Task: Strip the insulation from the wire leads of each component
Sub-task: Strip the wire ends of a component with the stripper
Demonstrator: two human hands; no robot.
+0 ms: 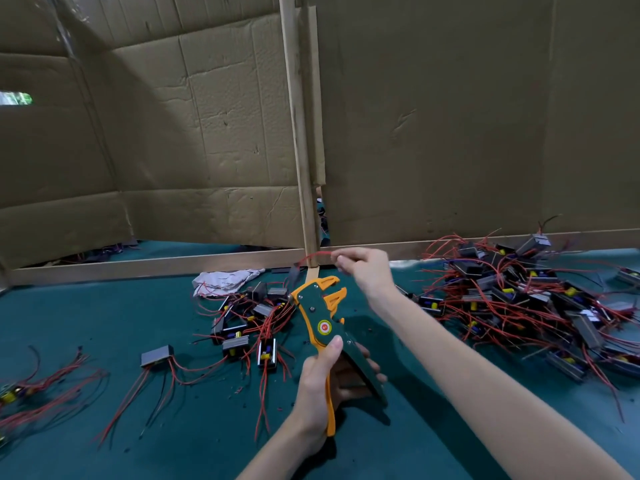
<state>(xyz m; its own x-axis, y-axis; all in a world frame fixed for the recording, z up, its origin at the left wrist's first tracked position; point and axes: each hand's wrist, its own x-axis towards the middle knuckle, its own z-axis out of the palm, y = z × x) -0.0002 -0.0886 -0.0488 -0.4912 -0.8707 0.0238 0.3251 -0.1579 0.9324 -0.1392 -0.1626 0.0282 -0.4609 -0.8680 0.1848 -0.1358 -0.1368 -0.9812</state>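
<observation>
My left hand (325,372) grips the handles of an orange and dark green wire stripper (323,315), its jaws pointing up and away from me. Just beyond the jaws, my right hand (363,268) pinches a red wire lead (313,255) that arcs leftward to a small dark component (293,274) hanging behind the stripper's head. The lead is above the jaws, not between them. A big heap of dark components with red leads (519,299) lies at the right, a smaller heap (249,323) sits in the middle, and loose ones (157,355) lie at the left.
The work surface is a teal cloth (138,427). Cardboard sheets (207,133) stand as a wall behind it, held by a wooden post (301,150) and a low wooden rail (138,266). A crumpled white rag (225,282) lies near the rail.
</observation>
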